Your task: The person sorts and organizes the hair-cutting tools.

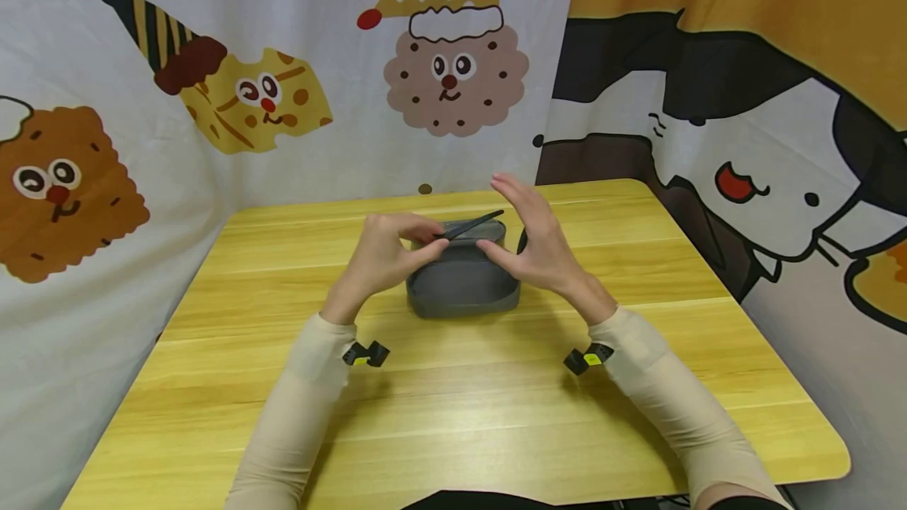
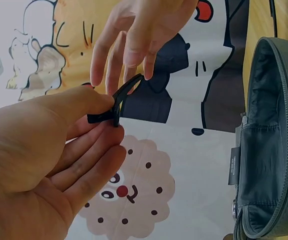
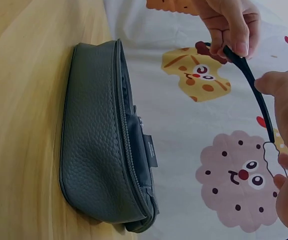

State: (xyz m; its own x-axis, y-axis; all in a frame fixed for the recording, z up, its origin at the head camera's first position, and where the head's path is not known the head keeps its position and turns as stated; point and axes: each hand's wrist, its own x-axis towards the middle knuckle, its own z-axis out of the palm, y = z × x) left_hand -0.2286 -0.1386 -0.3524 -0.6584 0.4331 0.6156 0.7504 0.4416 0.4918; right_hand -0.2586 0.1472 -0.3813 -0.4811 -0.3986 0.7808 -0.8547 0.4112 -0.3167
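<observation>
My left hand (image 1: 390, 254) pinches a slim black curved strip (image 1: 479, 222) between thumb and fingers, above the back of an unzipped grey pouch (image 1: 464, 307). The strip's far end slants up to the right. In the right wrist view the strip (image 3: 259, 95) looks long and gently bent, and a right fingertip is close to its middle. My right hand (image 1: 542, 246) is raised at the pouch's right side, its fingers spread and its thumb apart. The pouch (image 2: 264, 165) shows a dark lining, a zip along its rim and a small label on its edge.
The pouch stands on a light wooden table (image 1: 453, 400), towards its far edge. Behind the table hangs a white curtain (image 1: 283, 171) with cartoon figures. A patterned cloth (image 1: 772, 148) in black, white and orange hangs at the right.
</observation>
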